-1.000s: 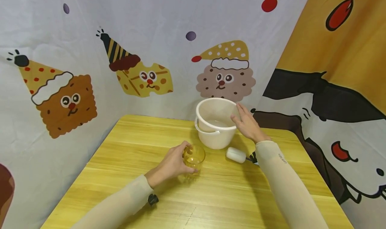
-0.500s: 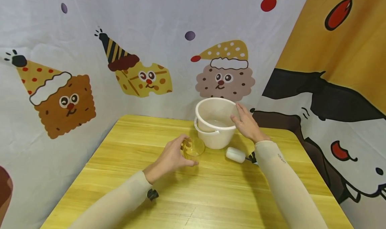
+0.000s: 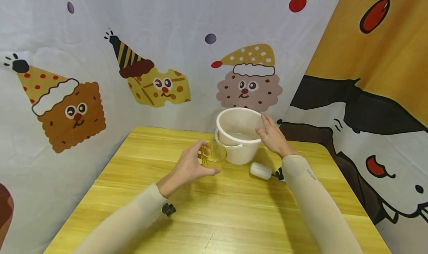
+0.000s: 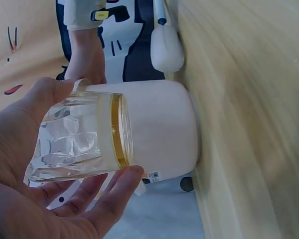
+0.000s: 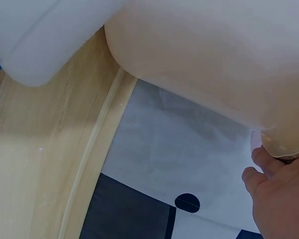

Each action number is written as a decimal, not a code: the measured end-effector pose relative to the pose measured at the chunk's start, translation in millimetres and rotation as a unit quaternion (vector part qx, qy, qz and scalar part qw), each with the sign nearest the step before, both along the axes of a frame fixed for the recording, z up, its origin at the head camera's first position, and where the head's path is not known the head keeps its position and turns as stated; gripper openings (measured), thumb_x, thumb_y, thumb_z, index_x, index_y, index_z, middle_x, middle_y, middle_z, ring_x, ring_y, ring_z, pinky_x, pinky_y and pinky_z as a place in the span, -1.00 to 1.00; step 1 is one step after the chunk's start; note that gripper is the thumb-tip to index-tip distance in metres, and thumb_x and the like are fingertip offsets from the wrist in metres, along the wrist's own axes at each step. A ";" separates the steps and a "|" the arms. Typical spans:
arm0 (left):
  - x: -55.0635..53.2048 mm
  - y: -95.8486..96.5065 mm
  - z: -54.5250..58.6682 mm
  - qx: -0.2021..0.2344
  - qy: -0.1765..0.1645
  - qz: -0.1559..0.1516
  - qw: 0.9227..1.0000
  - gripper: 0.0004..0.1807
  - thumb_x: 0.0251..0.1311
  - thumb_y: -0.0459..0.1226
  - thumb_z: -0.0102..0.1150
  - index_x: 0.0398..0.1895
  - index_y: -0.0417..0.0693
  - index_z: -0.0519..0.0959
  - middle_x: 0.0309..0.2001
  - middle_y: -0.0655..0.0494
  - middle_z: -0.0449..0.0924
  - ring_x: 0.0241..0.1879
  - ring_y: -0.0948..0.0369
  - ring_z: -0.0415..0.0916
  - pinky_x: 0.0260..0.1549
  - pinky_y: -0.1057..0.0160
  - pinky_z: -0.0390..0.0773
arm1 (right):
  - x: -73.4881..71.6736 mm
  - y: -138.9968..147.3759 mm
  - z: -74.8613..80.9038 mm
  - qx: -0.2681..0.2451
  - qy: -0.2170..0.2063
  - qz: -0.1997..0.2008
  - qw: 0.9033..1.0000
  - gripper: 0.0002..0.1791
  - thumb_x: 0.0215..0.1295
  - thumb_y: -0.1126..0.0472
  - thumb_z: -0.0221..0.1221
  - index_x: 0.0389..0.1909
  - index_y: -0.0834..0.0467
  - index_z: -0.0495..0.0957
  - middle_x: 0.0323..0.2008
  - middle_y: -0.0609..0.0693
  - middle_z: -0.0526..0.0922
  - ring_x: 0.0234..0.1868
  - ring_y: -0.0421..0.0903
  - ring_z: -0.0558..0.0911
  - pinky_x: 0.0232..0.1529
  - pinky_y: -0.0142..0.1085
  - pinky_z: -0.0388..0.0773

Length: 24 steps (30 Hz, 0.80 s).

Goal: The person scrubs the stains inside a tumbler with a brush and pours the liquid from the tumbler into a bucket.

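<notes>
The left hand [image 3: 188, 167] grips the glass [image 3: 214, 154] lifted beside the bucket [image 3: 238, 135], right hand [image 3: 273, 137] spread on its rim; nothing dipped yet.

Sponge brush [image 3: 261, 171] handle hidden behind right sleeve [image 3: 305, 187].

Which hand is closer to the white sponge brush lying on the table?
Right. The right hand rests on the bucket just behind the brush; the left hand holds the glass farther away.
</notes>
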<state>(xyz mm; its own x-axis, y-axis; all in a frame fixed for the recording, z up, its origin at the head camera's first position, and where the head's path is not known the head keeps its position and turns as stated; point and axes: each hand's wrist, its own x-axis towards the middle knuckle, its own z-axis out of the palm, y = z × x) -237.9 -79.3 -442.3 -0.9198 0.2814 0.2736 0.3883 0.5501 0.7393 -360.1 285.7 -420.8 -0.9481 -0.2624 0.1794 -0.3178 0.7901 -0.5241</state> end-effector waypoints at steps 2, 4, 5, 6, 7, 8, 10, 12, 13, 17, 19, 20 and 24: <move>-1.1 0.0 3.7 0.000 -0.002 0.003 1.000 0.00 0.02 -0.02 0.91 0.50 -0.08 0.56 0.25 -0.07 0.81 0.13 0.00 0.82 0.06 0.07 0.91 | 0.0 0.6 -0.3 -0.002 -0.001 0.000 1.000 -0.11 0.89 -0.11 -0.07 0.94 0.22 -0.15 0.95 0.28 -0.12 0.93 0.42 -0.03 0.90 0.46 -0.10; -2.6 -0.3 7.1 0.003 -0.005 0.005 1.000 0.00 0.03 -0.01 0.91 0.50 -0.09 0.56 0.26 -0.08 0.80 0.13 -0.01 0.82 0.06 0.08 0.91 | 0.1 1.2 -0.4 -0.001 -0.001 0.000 1.000 -0.11 0.89 -0.11 -0.07 0.94 0.23 -0.15 0.95 0.28 -0.12 0.93 0.42 -0.03 0.90 0.46 -0.10; -3.4 -0.4 9.0 0.005 -0.007 0.006 1.000 0.00 0.03 0.00 0.91 0.50 -0.09 0.55 0.27 -0.09 0.80 0.13 -0.01 0.82 0.06 0.08 0.91 | 0.0 1.3 -0.5 -0.001 0.000 0.000 1.000 -0.11 0.89 -0.11 -0.07 0.94 0.23 -0.14 0.95 0.28 -0.12 0.93 0.42 -0.03 0.90 0.46 -0.10; -4.3 -0.5 10.9 0.008 -0.008 0.007 1.000 0.00 0.03 0.00 0.91 0.50 -0.09 0.55 0.27 -0.09 0.79 0.13 -0.01 0.82 0.06 0.08 0.92 | 0.1 1.2 -0.7 -0.001 0.001 0.000 1.000 -0.11 0.89 -0.11 -0.08 0.94 0.24 -0.14 0.95 0.29 -0.12 0.93 0.42 -0.03 0.90 0.46 -0.10; -5.3 -0.6 12.8 0.011 -0.008 0.006 1.000 0.00 0.03 -0.01 0.91 0.50 -0.10 0.55 0.27 -0.10 0.79 0.12 -0.02 0.82 0.05 0.08 0.92 | 0.1 1.1 -0.9 -0.001 0.002 0.001 1.000 -0.11 0.89 -0.11 -0.08 0.94 0.24 -0.14 0.95 0.29 -0.11 0.93 0.41 -0.03 0.90 0.45 -0.09; -6.3 -0.6 14.7 0.014 -0.008 0.006 1.000 0.00 0.04 -0.01 0.91 0.50 -0.09 0.54 0.27 -0.10 0.78 0.11 -0.03 0.82 0.04 0.09 0.92 | 0.1 1.0 -1.1 -0.002 0.004 0.001 1.000 -0.11 0.89 -0.11 -0.08 0.93 0.25 -0.13 0.94 0.29 -0.11 0.93 0.41 -0.02 0.90 0.45 -0.09; -8.2 -0.6 19.2 0.020 -0.006 0.005 1.000 0.01 0.04 -0.03 0.91 0.52 -0.08 0.53 0.28 -0.10 0.77 0.11 -0.04 0.81 0.03 0.08 0.92 | -0.4 1.0 -1.7 -0.003 0.007 0.002 1.000 -0.11 0.89 -0.10 -0.07 0.93 0.26 -0.12 0.94 0.30 -0.10 0.93 0.42 -0.01 0.90 0.45 -0.08; -10.5 -0.7 22.7 0.023 -0.002 0.003 1.000 0.01 0.05 -0.04 0.90 0.53 -0.08 0.53 0.28 -0.10 0.76 0.11 -0.05 0.81 0.02 0.08 0.92 | -0.9 1.3 -2.3 -0.003 0.009 0.001 1.000 -0.11 0.88 -0.09 -0.07 0.93 0.26 -0.12 0.94 0.30 -0.10 0.93 0.42 -0.01 0.90 0.45 -0.08; -11.6 -0.8 24.4 0.023 -0.002 0.003 1.000 0.00 0.06 -0.04 0.90 0.53 -0.07 0.53 0.28 -0.10 0.76 0.11 -0.06 0.81 0.02 0.07 0.92 | -0.8 1.3 -2.5 -0.003 0.009 0.001 1.000 -0.11 0.88 -0.09 -0.07 0.93 0.25 -0.12 0.94 0.30 -0.10 0.93 0.42 -0.01 0.90 0.45 -0.07; -15.8 -1.5 31.3 0.028 -0.006 0.006 1.000 -0.05 0.10 -0.05 0.88 0.50 -0.03 0.53 0.26 -0.09 0.74 0.13 -0.08 0.81 0.02 0.05 0.92 | 0.0 1.0 -2.9 -0.004 0.006 -0.003 1.000 -0.11 0.89 -0.12 -0.08 0.94 0.23 -0.13 0.95 0.28 -0.10 0.92 0.42 0.00 0.89 0.47 -0.06; -18.3 -2.1 34.9 0.032 -0.003 0.007 0.999 -0.07 0.11 -0.06 0.87 0.50 -0.03 0.54 0.26 -0.10 0.73 0.14 -0.09 0.80 0.03 0.03 0.91 | 0.4 0.4 -2.7 -0.008 0.004 -0.003 1.000 -0.11 0.89 -0.11 -0.08 0.94 0.23 -0.13 0.95 0.28 -0.10 0.92 0.42 0.00 0.89 0.47 -0.06; -19.6 -2.5 36.8 0.034 -0.001 0.007 0.999 -0.07 0.11 -0.05 0.86 0.49 -0.03 0.54 0.26 -0.11 0.73 0.14 -0.10 0.80 0.03 0.02 0.91 | 0.4 0.4 -2.6 -0.008 0.004 -0.004 1.000 -0.11 0.88 -0.11 -0.08 0.94 0.23 -0.13 0.95 0.27 -0.10 0.92 0.42 0.00 0.89 0.47 -0.06; -25.8 -3.8 43.7 0.039 0.012 0.009 0.999 -0.08 0.12 -0.04 0.85 0.49 -0.02 0.54 0.28 -0.14 0.74 0.14 -0.11 0.80 0.03 -0.02 0.90 | 0.6 0.1 -1.7 -0.008 0.000 -0.004 1.000 -0.11 0.88 -0.08 -0.06 0.94 0.24 -0.14 0.95 0.29 -0.11 0.93 0.42 -0.01 0.90 0.46 -0.08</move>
<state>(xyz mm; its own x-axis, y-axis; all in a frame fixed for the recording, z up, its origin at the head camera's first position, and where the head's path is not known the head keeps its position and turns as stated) -263.6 -83.0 -398.6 -0.9174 0.2425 0.3155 0.3968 0.4976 0.7714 -359.4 285.8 -422.5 -0.9503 -0.2511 0.1839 -0.3111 0.7844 -0.5367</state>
